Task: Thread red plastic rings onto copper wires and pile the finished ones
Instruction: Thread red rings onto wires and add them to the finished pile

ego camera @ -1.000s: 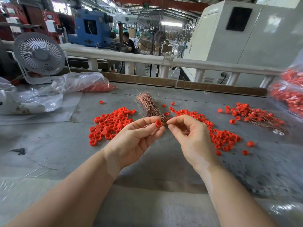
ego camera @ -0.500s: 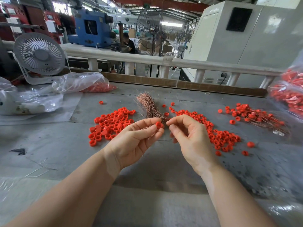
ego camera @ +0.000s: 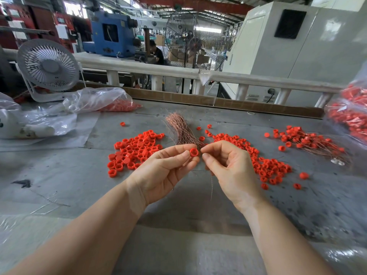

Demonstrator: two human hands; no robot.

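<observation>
My left hand (ego camera: 164, 171) pinches one red plastic ring (ego camera: 194, 152) between thumb and forefinger above the grey table (ego camera: 59, 175). Just to its right, my right hand (ego camera: 230, 165) pinches a thin copper wire (ego camera: 211, 187) whose tail hangs down below the palm. The wire's tip sits close to the ring. Behind the hands lies a bundle of bare copper wires (ego camera: 179, 128). Loose red rings form one heap on the left (ego camera: 135, 149) and another on the right (ego camera: 264, 161). Finished wires with rings lie piled at the far right (ego camera: 305, 139).
A white desk fan (ego camera: 47, 66) and clear plastic bags, one holding red rings (ego camera: 111, 102), stand at the back left. Another bag of red parts (ego camera: 351, 116) sits at the right edge. A white rail (ego camera: 198, 74) runs behind the table.
Both hands stay almost still. The right hand's fingers have shifted slightly along the wire near the ring.
</observation>
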